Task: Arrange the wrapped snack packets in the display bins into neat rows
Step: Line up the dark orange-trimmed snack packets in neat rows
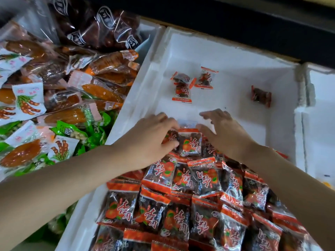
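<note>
I have both arms reaching forward into the white foam bin (235,57), forearms coming in from the lower corners and converging toward its middle. The left hand (154,136) lies palm down, fingers bent over the top seal of one packet (190,144) and thumb pressed to its left edge, so it pinches that packet. The right hand (223,131) is also palm down, with its fingers straight and spread over the bare bin floor. It holds nothing, and only the thumb touches the packet's upper right corner.

That packet stands at the far end of the stock (181,205), the red and dark packets that fill the near half of the bin in overlapping rows (some with the print upside down). Beyond the hands, three strays (183,87) sit bunched together on the floor of the bin, and a fourth (261,96) lies apart near the right wall.

The left bin (54,87) is heaped with mixed snacks in orange, green and white wrappers. At the right edge, a sliver of another white bin (319,124) shows.
</note>
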The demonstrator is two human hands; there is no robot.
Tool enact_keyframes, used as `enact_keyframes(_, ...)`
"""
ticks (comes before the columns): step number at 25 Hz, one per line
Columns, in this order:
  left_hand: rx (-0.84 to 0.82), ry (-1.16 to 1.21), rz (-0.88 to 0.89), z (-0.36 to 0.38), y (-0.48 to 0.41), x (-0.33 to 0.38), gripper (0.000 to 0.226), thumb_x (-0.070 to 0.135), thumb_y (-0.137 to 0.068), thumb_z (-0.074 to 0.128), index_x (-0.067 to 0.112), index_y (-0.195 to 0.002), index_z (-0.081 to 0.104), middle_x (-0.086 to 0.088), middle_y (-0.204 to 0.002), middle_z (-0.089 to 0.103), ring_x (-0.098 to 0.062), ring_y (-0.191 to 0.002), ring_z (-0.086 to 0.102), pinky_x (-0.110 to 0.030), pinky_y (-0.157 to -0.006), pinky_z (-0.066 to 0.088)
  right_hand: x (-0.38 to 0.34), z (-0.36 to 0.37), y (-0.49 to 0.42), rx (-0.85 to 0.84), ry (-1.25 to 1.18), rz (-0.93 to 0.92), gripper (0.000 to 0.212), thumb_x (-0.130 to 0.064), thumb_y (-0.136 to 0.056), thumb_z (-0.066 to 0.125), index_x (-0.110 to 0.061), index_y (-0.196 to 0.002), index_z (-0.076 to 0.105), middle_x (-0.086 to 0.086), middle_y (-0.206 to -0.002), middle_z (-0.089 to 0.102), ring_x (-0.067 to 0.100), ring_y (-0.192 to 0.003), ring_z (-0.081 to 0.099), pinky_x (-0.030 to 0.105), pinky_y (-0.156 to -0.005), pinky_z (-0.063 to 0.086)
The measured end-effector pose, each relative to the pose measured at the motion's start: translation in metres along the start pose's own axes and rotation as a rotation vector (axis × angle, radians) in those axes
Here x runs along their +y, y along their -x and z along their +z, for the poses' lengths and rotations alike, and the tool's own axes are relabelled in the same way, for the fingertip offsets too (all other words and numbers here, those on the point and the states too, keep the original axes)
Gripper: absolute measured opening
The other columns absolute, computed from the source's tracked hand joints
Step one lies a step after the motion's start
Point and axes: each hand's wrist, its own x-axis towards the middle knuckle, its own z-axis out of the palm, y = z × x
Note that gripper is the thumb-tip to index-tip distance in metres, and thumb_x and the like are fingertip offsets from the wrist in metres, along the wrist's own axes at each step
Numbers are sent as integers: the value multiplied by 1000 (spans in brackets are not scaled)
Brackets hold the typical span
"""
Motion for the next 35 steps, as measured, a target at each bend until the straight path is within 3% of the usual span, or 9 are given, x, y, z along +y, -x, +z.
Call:
enact_keyframes(7, 266, 46, -69, 20, -121, -24, 55, 32, -90, 62, 16, -138, 41, -6, -144, 37, -26, -129, 38, -39, -105, 34, 43, 2, -89, 148, -40, 117, 62, -20, -94, 52, -11, -147, 21, 12, -150, 23, 32, -135, 28, 37, -109, 25)
enact_keyframes(11, 85, -113, -106, 24, -172, -40, 88, 45, -82, 68, 22, -150, 17, -3, -161, 7, -27, -147, 6, -46, -117, 17, 54, 12, -134, 32, 79, 93, 77, -19, -92, 55, -7, -150, 6, 10, -158, 5, 28, -144, 8, 33, -115, 10)
enact_keyframes(14, -18, -195, -141, 30, -174, -45, 104, 51, -76, 72, 25, -153, 6, -1, -161, 1, -27, -147, 4, -47, -117, 17, 51, 17, -141, 40, 81, 78, 76, -19, -90, 57, -8, -149, 10, 10, -155, 15, 34, -138, 22, 35, -112, 19)
enact_keyframes(21, 263, -181, -36, 16, -152, -44, 40, 39, -95, 49, 15, -127, 49, -6, -132, 43, -26, -125, 37, -36, -98, 31, 45, 16, -94, 36, -62, 25, 24, -38, -86, 57, -36, -110, 59, -3, -110, 41, 17, -100, 50, 27, -82, 38)
enact_keyframes(25, 93, 16, -192, 15, -179, -46, 47, 32, -103, 33, 22, -148, 27, -5, -155, 24, -28, -140, 24, -39, -110, 25, 41, 18, -99, 114, -255, 257, 57, -21, -78, 73, -11, -127, 44, 11, -126, 42, 29, -107, 55, 23, -82, 38)
enact_keyframes(27, 60, -77, -255, 22, -186, -49, 41, 27, -104, 32, 25, -144, 36, -8, -148, 34, -32, -133, 30, -38, -102, 30, 40, 19, -104, 78, -336, 374, 69, -21, -74, 77, -4, -130, 40, 13, -123, 51, 29, -110, 53, 25, -85, 40)
enact_keyframes(31, 130, -81, -307, 30, -175, -45, 28, 28, -99, 45, 18, -126, 48, -13, -128, 42, -34, -122, 34, -37, -92, 31, 42, 16, -100, 87, -530, 464, 10, -17, -77, 72, -14, -77, 63, 10, -86, 64, 20, -74, 58, 30, -66, 46)
enact_keyframes(32, 121, -58, -310, 29, -171, -44, 32, 31, -98, 48, 16, -126, 46, -14, -129, 43, -34, -123, 35, -36, -93, 31, 43, 16, -98, 112, -575, 472, 16, -17, -78, 71, -18, -68, 58, 8, -82, 63, 18, -68, 56, 28, -60, 43)
enact_keyframes(35, -18, -144, -378, 28, -161, -44, 52, 46, -94, 52, 9, -129, 41, -14, -131, 48, -33, -125, 39, -37, -98, 32, 48, 16, -94, 210, -654, 502, 12, -21, -83, 69, -14, -82, 60, 6, -87, 60, 20, -78, 55, 25, -58, 38)
